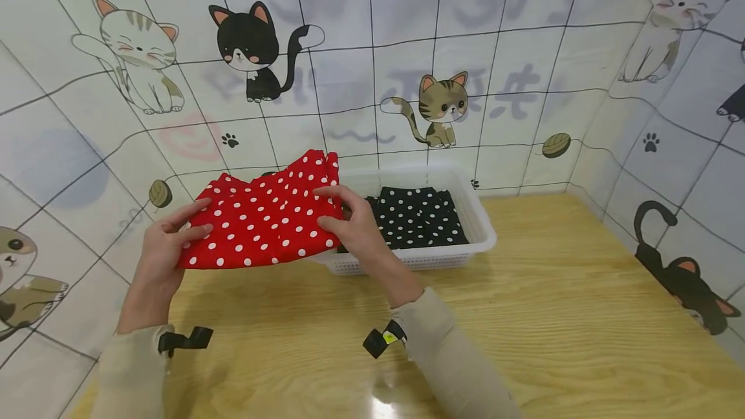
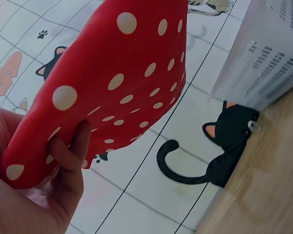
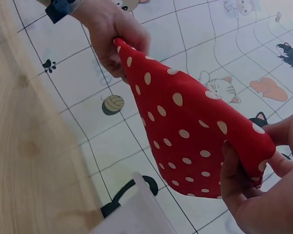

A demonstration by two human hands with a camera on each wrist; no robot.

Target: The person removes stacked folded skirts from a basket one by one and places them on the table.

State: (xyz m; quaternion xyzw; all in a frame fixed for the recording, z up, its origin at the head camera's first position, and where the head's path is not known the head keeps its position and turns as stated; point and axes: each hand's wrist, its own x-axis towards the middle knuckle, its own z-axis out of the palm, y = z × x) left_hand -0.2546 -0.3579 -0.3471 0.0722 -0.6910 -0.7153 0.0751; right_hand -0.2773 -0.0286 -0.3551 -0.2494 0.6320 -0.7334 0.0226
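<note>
A folded red cloth with white polka dots point(image 1: 262, 218) is held up in the air between both hands, its lower edge sagging slightly. My left hand point(image 1: 161, 244) pinches its left end, thumb on the near side. At the opposite end, my right hand point(image 1: 357, 222) pinches the cloth between thumb and fingers. In the left wrist view the left fingers point(image 2: 71, 161) curl against the red fabric. The right wrist view shows the cloth point(image 3: 185, 131) stretched between the two hands. Behind the right hand lies a black cloth with white dots point(image 1: 416, 215), inside a white plastic basket point(image 1: 483, 228).
The perforated basket stands on a wood-grain table point(image 1: 553, 290) against the back wall. A white sheet with cat drawings and grid lines point(image 1: 349, 70) covers the walls behind and on both sides. Black wrist straps point(image 1: 186, 339) sit over the beige sleeves.
</note>
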